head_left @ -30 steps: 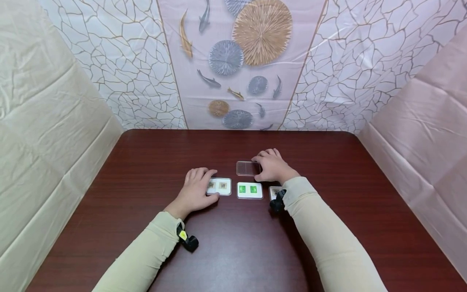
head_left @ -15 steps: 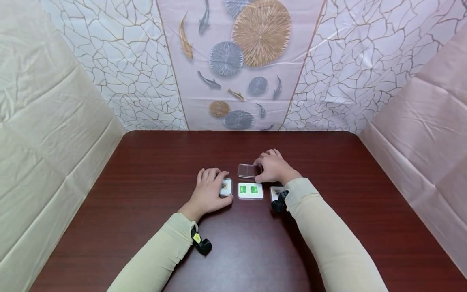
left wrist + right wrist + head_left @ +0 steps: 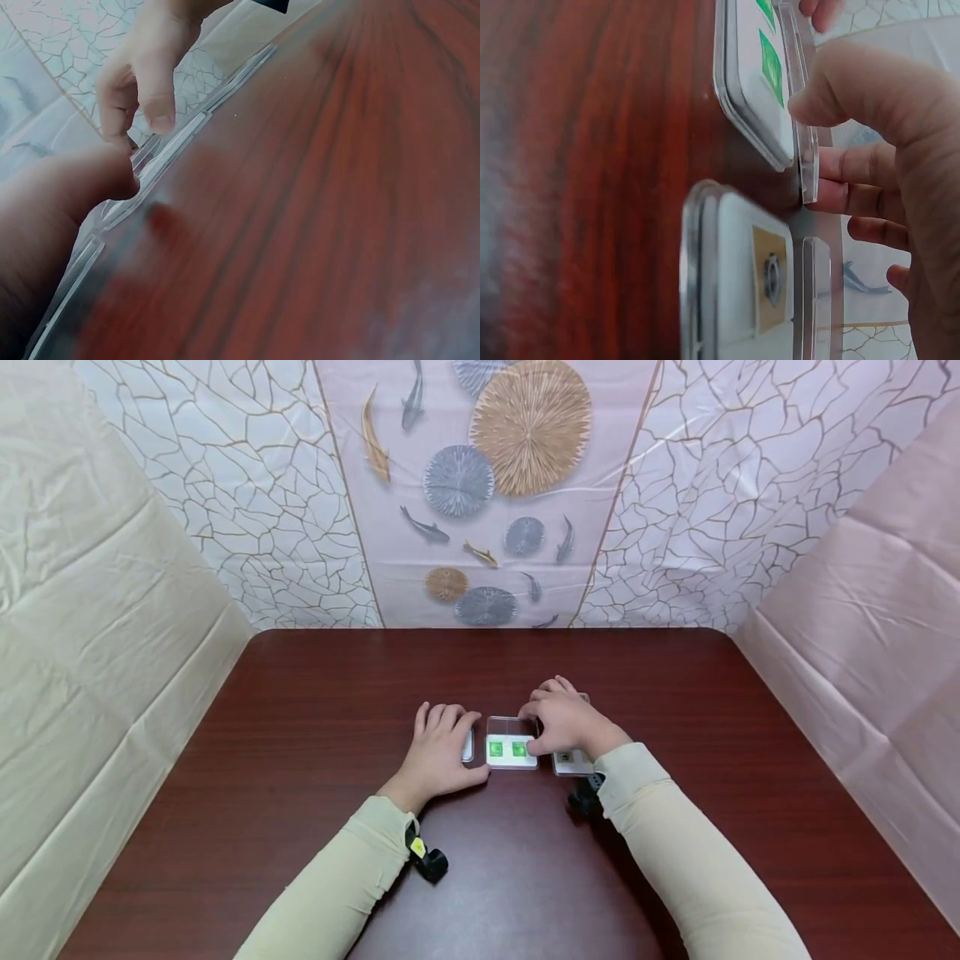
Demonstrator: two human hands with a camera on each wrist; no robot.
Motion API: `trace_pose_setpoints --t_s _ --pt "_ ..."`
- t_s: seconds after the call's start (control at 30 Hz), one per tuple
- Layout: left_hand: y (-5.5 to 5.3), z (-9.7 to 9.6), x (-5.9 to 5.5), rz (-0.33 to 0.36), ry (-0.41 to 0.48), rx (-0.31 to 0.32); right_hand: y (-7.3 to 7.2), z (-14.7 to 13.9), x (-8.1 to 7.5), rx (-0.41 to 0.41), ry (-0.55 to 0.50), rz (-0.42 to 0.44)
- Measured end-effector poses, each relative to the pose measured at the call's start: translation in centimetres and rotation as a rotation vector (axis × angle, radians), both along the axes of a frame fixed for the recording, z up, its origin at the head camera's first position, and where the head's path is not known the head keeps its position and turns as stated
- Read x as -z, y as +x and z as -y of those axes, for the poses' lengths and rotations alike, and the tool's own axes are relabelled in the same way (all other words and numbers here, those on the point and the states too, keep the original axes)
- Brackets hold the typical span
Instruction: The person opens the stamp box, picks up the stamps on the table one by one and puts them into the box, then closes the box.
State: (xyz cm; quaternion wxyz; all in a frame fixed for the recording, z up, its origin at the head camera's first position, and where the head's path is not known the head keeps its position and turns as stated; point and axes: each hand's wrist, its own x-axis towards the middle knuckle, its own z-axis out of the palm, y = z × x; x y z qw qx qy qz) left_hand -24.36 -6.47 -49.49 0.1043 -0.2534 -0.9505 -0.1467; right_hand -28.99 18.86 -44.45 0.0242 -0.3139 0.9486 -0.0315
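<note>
In the head view, a white flat case with two green inserts (image 3: pixel 512 750) lies in the middle of the row. My right hand (image 3: pixel 566 722) pinches a clear plastic lid (image 3: pixel 512 725) by its right end, thumb in front and fingers behind. The right wrist view has the lid (image 3: pixel 808 161) standing close along the far side of the green-insert case. My left hand (image 3: pixel 435 752) spreads over the left case (image 3: pixel 468 746), hiding most of it. Its thumb (image 3: pixel 112 176) reaches the near left corner of the middle case in the left wrist view.
To the right lies another white case (image 3: pixel 739 262) with a tan insert bearing a dark ring shape, partly under my right wrist. Behind it is a second clear lid (image 3: pixel 817 300). The dark red wooden table (image 3: pixel 495 877) meets patterned cloth walls (image 3: pixel 285 510).
My left hand has slid right, off the left case's far end towards the middle case. My right hand has drawn the clear lid nearer, so it now overlaps the green-insert case's back edge.
</note>
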Motion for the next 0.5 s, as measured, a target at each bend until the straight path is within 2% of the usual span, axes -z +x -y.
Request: trace_pose_setpoints --t_s 0.5 --pt "-0.3 -0.6 0.4 -0.045 -0.046 0.009 2.0 0.3 -0.2 -0.079 -0.047 -0.032"
